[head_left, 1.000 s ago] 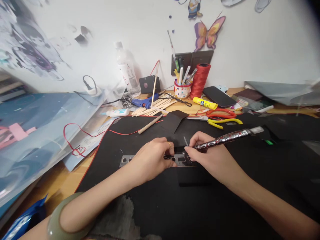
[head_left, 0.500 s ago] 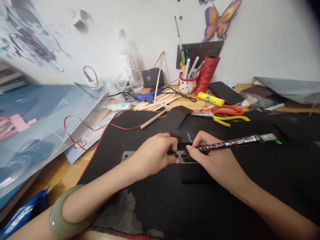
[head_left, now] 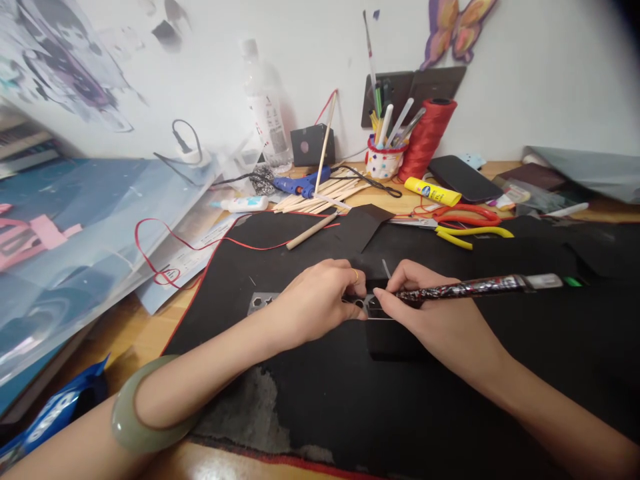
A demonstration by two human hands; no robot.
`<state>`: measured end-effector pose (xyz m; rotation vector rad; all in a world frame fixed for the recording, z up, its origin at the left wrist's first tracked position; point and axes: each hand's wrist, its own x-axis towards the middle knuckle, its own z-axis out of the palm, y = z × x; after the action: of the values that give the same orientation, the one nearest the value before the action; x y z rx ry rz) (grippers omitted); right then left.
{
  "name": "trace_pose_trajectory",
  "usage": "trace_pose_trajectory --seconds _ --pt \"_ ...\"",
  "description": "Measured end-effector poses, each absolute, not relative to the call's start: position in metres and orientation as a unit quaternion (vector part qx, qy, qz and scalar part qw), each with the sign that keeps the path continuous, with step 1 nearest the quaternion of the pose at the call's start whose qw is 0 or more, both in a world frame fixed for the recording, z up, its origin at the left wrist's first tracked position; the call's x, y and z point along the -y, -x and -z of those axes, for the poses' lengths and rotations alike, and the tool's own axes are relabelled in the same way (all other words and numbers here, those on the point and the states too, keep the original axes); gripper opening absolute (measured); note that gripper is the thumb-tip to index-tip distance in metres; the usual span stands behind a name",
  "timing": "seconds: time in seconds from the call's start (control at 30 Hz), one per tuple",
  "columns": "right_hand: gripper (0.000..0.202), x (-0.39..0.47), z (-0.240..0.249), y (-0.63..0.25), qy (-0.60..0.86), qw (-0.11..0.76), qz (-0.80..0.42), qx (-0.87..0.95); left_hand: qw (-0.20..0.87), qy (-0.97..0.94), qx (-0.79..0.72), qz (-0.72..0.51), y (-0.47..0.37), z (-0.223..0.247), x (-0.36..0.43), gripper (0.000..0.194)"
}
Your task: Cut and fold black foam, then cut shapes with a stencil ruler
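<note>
My left hand (head_left: pixel 327 300) presses a grey stencil ruler (head_left: pixel 259 301) with its fingers and thumb. Hexagon and star cut-outs show at the ruler's left end. The ruler's right part lies over a black box-like piece (head_left: pixel 393 341) on the black mat. In my right hand (head_left: pixel 430 313) is a pen (head_left: pixel 465 287) with a dark patterned barrel and a pale end, slanting up to the right. Its tip is hidden behind my fingers, close to the ruler's cut-outs. The two hands are a small gap apart.
Behind the hands lie a folded black card (head_left: pixel 367 223), a wooden stick (head_left: pixel 313 231), yellow-handled pliers (head_left: pixel 475 233), red-handled scissors (head_left: pixel 467 215) and a glue stick (head_left: pixel 433 191). A blue glue gun (head_left: pixel 303 183) rests on several sticks. A red ribbon (head_left: pixel 220 243) curls at left.
The whole view has shifted slightly, so things appear a little higher and further right. My right hand has edged slightly left along the ruler. Both grips are the same.
</note>
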<state>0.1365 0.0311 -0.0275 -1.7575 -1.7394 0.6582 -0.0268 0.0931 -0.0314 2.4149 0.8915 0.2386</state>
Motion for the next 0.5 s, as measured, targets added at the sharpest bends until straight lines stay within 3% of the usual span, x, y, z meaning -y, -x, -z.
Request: trace_pose_trajectory --seconds 0.2,0.5 --pt "0.018 -0.0301 0.0292 -0.1344 0.655 0.307 -0.220 0.655 0.280 -0.895 -0.334 -0.094 0.0267 0.0318 -0.0918 0.014" --pt "0.018 -0.0350 0.0311 -0.1408 0.635 0.269 -0.263 0.674 0.282 -0.895 -0.333 -0.089 0.0271 0.0320 -0.0935 0.013"
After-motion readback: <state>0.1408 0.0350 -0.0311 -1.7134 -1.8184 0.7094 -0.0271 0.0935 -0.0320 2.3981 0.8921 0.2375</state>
